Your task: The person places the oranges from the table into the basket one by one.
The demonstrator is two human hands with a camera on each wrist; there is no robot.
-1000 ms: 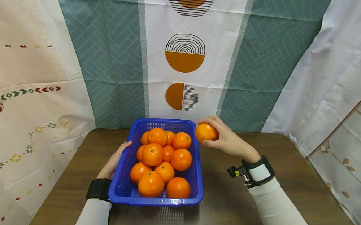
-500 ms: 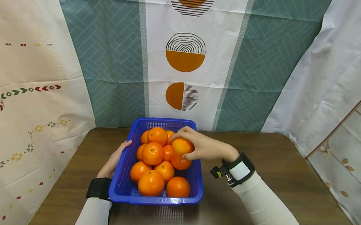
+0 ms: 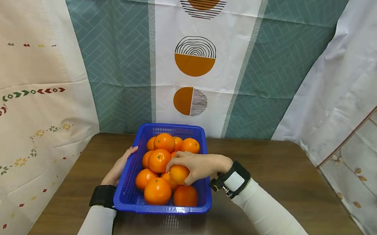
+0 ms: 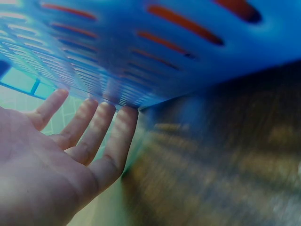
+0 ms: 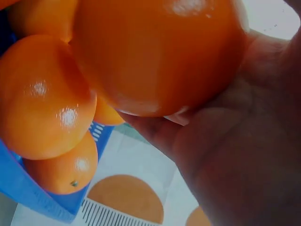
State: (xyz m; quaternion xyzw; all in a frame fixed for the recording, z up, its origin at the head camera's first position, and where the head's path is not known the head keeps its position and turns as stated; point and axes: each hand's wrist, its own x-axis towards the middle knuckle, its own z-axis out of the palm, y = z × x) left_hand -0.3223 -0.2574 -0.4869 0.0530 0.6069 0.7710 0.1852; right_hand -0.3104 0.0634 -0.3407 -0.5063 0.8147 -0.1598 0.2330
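A blue perforated plastic basket (image 3: 205,207) holds several oranges, among them a large one (image 3: 157,191) at the front. Over the pile, my right hand (image 3: 201,166) grips an orange (image 3: 179,174) with its fingers and thumb around it. That same held orange (image 5: 160,56) fills the top of the right wrist view, against my palm. My left hand (image 3: 120,167) lies along the basket's left side. From the left wrist, my left hand (image 4: 84,146) shows fairly straight fingers with their tips touching the slotted basket wall (image 4: 117,52). The lower oranges are partly hidden by those on top.
The basket is on a brown wooden table (image 3: 254,177). Behind it hangs a green and white patterned cloth (image 3: 121,69). A cream cloth (image 3: 40,99) hangs at the left and a floral one (image 3: 367,168) at the right.
My right hand has brought its orange from beside the basket's back right corner leftward and toward the front, over the pile. My left hand and the basket have stayed in place.
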